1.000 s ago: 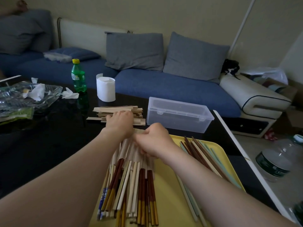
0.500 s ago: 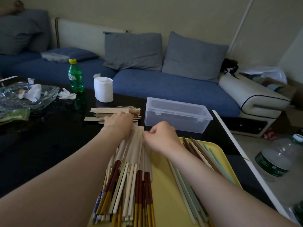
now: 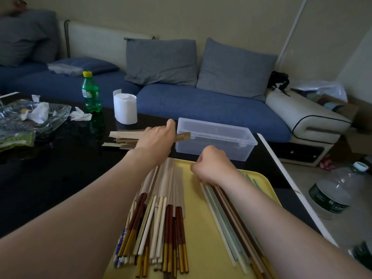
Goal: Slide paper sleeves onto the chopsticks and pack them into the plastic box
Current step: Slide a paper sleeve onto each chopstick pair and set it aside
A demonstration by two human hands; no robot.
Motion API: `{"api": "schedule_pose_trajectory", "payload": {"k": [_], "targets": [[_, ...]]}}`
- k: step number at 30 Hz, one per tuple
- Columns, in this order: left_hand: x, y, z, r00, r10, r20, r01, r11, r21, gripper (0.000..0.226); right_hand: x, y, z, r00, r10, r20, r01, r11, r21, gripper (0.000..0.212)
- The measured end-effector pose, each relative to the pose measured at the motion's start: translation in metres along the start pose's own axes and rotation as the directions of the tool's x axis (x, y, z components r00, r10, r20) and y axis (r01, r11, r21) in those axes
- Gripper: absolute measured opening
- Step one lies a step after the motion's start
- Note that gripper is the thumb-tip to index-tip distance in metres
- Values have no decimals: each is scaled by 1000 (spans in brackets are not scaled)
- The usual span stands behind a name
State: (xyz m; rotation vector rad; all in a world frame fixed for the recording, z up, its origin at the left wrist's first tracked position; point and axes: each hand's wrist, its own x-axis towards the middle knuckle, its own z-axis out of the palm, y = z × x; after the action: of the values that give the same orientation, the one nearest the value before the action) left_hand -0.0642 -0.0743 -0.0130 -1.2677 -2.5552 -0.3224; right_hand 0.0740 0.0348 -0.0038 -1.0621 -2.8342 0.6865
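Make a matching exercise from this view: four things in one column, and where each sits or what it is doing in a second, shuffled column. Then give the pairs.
Column 1
1. green bottle
2. plastic box
3. left hand
4. right hand

Column 2
A. curled at the tips of the loose chopsticks
B. stands left of the tissue roll
C. grips a paper sleeve
D. sits just beyond the yellow tray

Pairs: 1-B, 2-D, 3-C, 4-A.
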Motion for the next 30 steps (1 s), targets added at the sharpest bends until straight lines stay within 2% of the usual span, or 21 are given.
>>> {"api": "schedule_pose_trajectory", "payload": {"k": [4, 6, 10, 13, 15, 17, 19, 22, 27, 30], "targets": [[-2, 19, -5, 996, 73, 43, -66, 986, -150, 43, -14, 7, -11, 984, 95, 150, -64, 978, -201, 8], [-2, 24, -7, 991, 106, 83, -88, 975, -203, 38, -21, 8, -13, 968, 139, 211, -94, 974, -207, 3], [-6, 33, -12, 974, 196, 118, -180, 975, -132, 33, -31, 12, -16, 942, 174, 287, -124, 975, -185, 15], [-16, 39, -19, 960, 196, 202, -155, 967, -202, 29, -39, 13, -15, 928, 178, 326, -130, 978, -165, 22], [-22, 44, -20, 971, 140, 192, -86, 960, -266, 38, -46, 13, -13, 921, 172, 351, -126, 981, -151, 20], [-24, 45, -18, 978, 93, 186, -42, 964, -261, 44, -51, 11, -12, 919, 151, 363, -110, 985, -132, 14], [-24, 44, -17, 967, 100, 234, -49, 976, -211, 39, -56, 12, -14, 935, 108, 338, -89, 994, -71, 11], [-25, 45, -21, 954, 121, 275, -63, 976, -209, 35, -63, 16, -27, 971, 48, 235, -71, 994, 88, 23], [-28, 49, -17, 964, 109, 241, -104, 994, -36, 33, -70, 34, -47, 994, 88, 72, -108, 925, 363, 38], [-25, 50, -16, 969, 72, 236, -83, 996, 39, 29, -70, 41, -52, 999, -31, -40, 43, 939, 341, 29]]}}
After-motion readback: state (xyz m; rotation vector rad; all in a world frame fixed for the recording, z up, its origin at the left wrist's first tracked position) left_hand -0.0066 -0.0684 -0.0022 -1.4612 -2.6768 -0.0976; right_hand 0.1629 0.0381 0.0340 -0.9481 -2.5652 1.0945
